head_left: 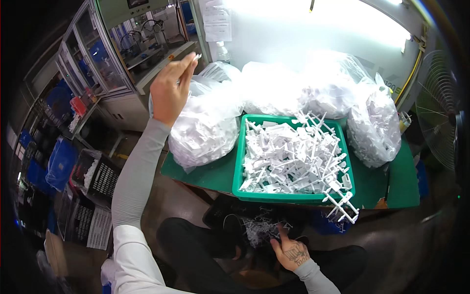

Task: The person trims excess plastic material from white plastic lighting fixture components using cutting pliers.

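Observation:
My left hand (170, 90) is raised at the left, before the plastic bags, its fingertips pinched on a small white plastic piece (197, 57). Low in front of me, my right hand (293, 252) has its thumb and index finger apart, and I see nothing held between them. Just beyond it, a heap of thin white plastic runners (259, 232) lies below the table edge. On the table, a green tray (274, 197) is piled with white plastic parts (291, 157). One branched runner (342, 208) hangs over its front right corner.
Clear bags (203, 130) of white parts stand left of and behind the tray, with another bag (374, 127) at its right. They rest on a green table (220, 176). A fan (438, 108) stands far right. Black crates (98, 179) and a machine cabinet (120, 110) are at left.

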A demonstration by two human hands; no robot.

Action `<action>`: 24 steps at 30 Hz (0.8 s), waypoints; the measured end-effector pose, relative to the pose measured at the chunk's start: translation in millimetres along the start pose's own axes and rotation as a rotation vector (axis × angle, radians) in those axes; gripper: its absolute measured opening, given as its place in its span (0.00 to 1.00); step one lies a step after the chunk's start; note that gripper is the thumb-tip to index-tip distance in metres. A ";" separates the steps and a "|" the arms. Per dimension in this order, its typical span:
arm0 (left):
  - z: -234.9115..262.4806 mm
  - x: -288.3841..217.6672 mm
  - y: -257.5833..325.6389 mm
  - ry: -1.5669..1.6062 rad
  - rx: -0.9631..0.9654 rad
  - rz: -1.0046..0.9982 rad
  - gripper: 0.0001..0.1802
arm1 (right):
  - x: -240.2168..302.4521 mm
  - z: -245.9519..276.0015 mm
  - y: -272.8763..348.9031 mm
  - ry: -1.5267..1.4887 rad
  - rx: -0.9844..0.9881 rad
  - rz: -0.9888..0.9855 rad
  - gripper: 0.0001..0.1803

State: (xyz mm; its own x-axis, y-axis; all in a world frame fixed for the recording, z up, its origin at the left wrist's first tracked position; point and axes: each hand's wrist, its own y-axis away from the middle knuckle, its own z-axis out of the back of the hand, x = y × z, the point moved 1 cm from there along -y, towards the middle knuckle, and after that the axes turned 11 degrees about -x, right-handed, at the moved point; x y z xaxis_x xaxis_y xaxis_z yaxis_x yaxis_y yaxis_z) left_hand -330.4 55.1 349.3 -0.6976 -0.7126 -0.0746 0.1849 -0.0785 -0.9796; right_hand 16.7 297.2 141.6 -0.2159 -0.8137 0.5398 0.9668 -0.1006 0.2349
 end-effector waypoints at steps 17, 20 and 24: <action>11.9 -114.3 109.0 0.357 0.855 0.139 0.10 | -2.5 14.6 -5.4 -0.206 -0.025 0.125 0.27; 12.7 -101.8 103.7 0.488 0.732 0.434 0.10 | 14.9 50.3 -13.9 -0.538 0.133 0.066 0.21; 22.8 -105.8 106.1 0.663 0.492 0.885 0.10 | 20.2 64.0 -29.6 -0.667 0.033 0.164 0.20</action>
State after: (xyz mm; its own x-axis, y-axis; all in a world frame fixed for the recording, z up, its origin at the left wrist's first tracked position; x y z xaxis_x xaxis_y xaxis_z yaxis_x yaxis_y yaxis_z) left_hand -221.3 106.3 257.6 -0.3892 -0.1689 -0.9055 0.9207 -0.1037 -0.3763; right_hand -25.1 320.4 197.2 -0.1159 -0.2894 0.9502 0.9917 0.0199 0.1270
